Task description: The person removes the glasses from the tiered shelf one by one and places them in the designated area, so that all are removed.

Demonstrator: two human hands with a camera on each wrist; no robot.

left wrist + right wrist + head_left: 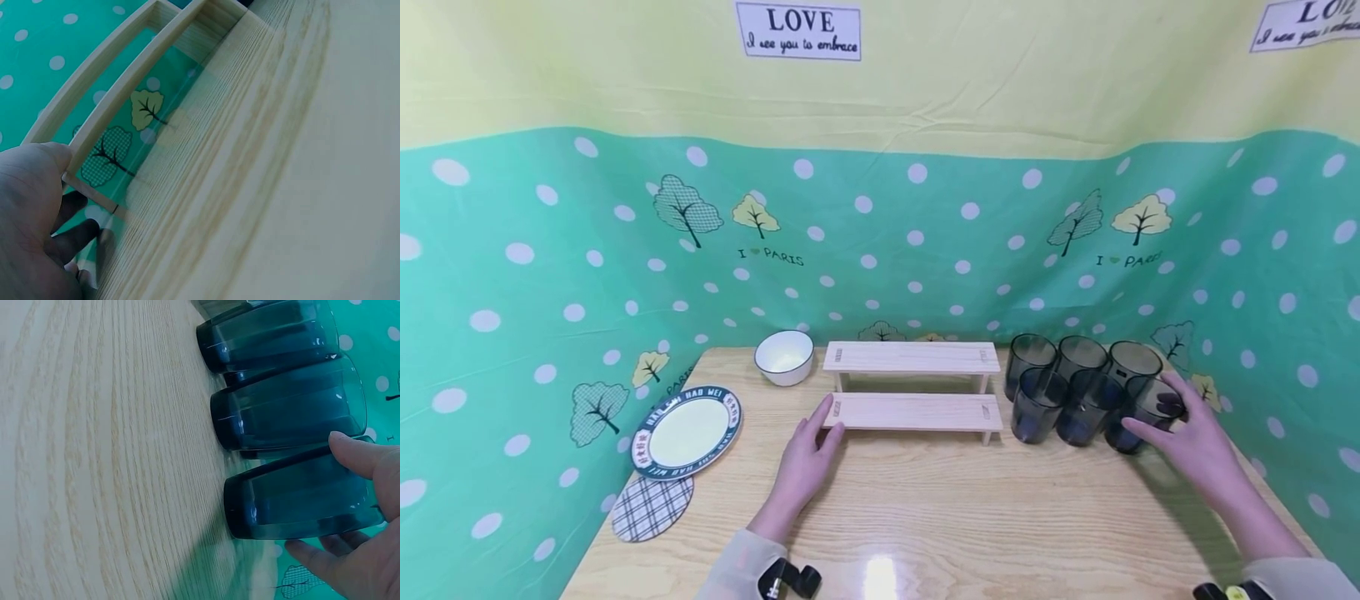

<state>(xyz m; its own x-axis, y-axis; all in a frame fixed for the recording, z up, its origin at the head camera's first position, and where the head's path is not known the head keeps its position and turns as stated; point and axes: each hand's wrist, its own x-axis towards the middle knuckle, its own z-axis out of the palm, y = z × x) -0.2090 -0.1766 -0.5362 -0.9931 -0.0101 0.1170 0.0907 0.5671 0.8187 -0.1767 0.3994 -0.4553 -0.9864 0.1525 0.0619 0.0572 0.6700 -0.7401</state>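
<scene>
My left hand [807, 458] holds the left end of the front step of a pale wooden two-step rack [917, 412]. Its thumb lies at the front corner, and the other fingers reach round the end, as the left wrist view [31, 206] also shows. On the right, my right hand [1202, 446] grips a dark, see-through drinking glass [300, 497], the nearest one at the right end of the group. The thumb is on the glass's near side close to the rim, and the fingers are round its far side. Several matching glasses [1037, 406] stand upright in two rows beside it.
A white bowl [785, 358] with a dark rim stands left of the rack. A white plate [688, 433] with a blue patterned border lies farther left, overlapping a checked round coaster [651, 508]. Green dotted cloth [917, 242] hangs behind and beside the wooden table [925, 517].
</scene>
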